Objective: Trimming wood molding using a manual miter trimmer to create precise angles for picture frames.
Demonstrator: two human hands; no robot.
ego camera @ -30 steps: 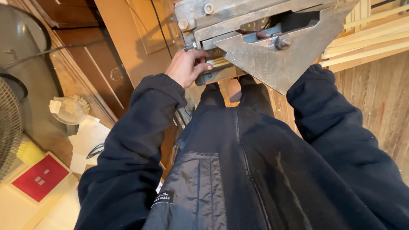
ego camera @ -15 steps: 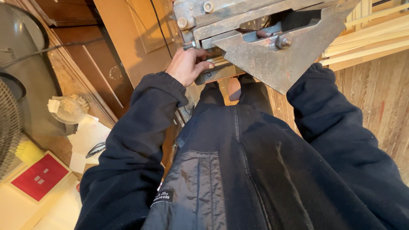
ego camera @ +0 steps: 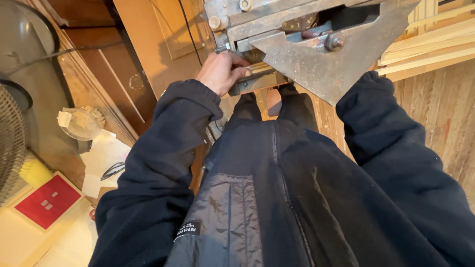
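At the far left stands a fan [ego camera: 9,143] with a wire grille, and below it a yellow block [ego camera: 33,172] and a red square card [ego camera: 47,201] lie on pale sheets. Just right of these, a clear round dish [ego camera: 81,122] holding crumpled scraps sits above loose white papers [ego camera: 106,155], with a dark clip-like object [ego camera: 113,170] lying on them. Brown wooden panels [ego camera: 143,59] rise behind, and a black cable [ego camera: 190,29] runs down across them. The left hand [ego camera: 222,73] comes out of a dark blue sleeve and is closed around a thin wooden strip [ego camera: 260,69], thumb on top, pressing it against the lower edge of the machine [ego camera: 316,44]. The strip lies at the machine's left underside, just above a dark metal bar, its far end hidden beneath the housing. The machine is a grey, rust-stained metal body with 1 large bolt [ego camera: 335,40] on its slanted plate. Below it the person's dark jacket and trousers fill the middle of the view. The right sleeve [ego camera: 396,148] reaches up behind the slanted plate, where the right hand is hidden, so I cannot tell whether it is open or closed. At the far right, pale wooden slats [ego camera: 430,42] are stacked above a worn plank floor [ego camera: 445,109].
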